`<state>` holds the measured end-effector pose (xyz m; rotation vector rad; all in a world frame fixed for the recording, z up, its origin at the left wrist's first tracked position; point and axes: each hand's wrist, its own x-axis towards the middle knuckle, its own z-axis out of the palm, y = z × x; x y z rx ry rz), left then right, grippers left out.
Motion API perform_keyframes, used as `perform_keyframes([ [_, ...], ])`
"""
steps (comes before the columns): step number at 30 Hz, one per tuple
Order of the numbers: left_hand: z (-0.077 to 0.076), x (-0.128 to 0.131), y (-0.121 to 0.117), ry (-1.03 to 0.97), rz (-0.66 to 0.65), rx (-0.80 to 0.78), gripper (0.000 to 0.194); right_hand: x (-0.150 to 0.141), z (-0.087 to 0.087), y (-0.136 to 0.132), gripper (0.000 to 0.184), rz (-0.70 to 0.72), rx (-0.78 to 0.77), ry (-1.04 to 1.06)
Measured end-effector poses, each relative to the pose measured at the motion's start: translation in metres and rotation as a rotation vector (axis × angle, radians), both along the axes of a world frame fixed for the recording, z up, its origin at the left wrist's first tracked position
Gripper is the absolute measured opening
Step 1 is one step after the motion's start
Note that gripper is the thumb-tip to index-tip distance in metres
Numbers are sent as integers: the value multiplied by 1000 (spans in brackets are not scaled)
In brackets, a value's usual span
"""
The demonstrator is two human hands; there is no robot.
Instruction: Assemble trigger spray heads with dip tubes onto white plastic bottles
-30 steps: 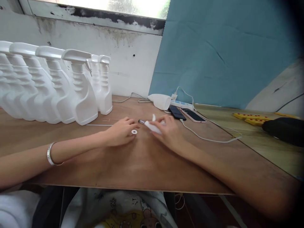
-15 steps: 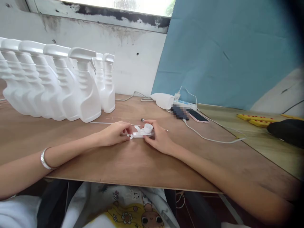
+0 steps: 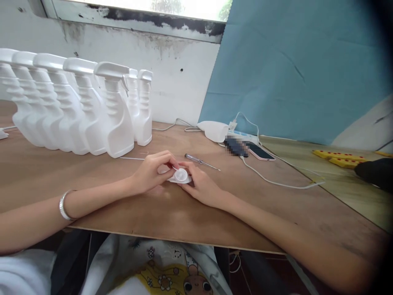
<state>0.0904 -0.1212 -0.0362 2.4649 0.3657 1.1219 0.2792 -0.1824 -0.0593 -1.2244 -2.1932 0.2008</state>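
Both hands meet over the brown tabletop around a small white plastic spray head [image 3: 181, 176]. Its round collar faces up toward me, and the rest is partly hidden by fingers. My left hand [image 3: 153, 171] pinches the left side of this piece, thumb and fingers closed together. From the other side, my right hand [image 3: 204, 185] grips it with thumb below and fingers behind. Just beyond the right hand lies a screwdriver [image 3: 196, 159], its thin shaft pointing right. A thin white tube [image 3: 132, 158] rests behind the left hand.
Several white spray bottles [image 3: 119, 123] stand in rows at the back left. Another white bottle [image 3: 215, 131] lies near a power strip [image 3: 242, 135], with a pink-edged phone [image 3: 260, 151] and white cable [image 3: 270, 180] to the right. Yellow pieces [image 3: 340, 159] sit farther right.
The spray head has turned so its collar faces me more, and its lever is now hidden. My hands have come closer together. The screwdriver, mostly covered before, now shows in full.
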Motion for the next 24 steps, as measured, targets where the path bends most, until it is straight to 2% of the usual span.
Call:
perform_keyframes([
  [6,-1,-3,2,77,-147,253,19,-1,2,0,33,27,-43,43],
  [9,-1,-2,3,124,-181,373,21,0,2,0,31,29,-53,77],
  [13,-2,-1,2,236,-88,479,29,0,1,1,31,4,-41,73],
  [17,-3,-2,2,341,-7,496,37,0,2,1,30,20,-38,49],
  [24,-4,-3,4,290,49,445,30,2,2,-2,26,-32,-67,46],
])
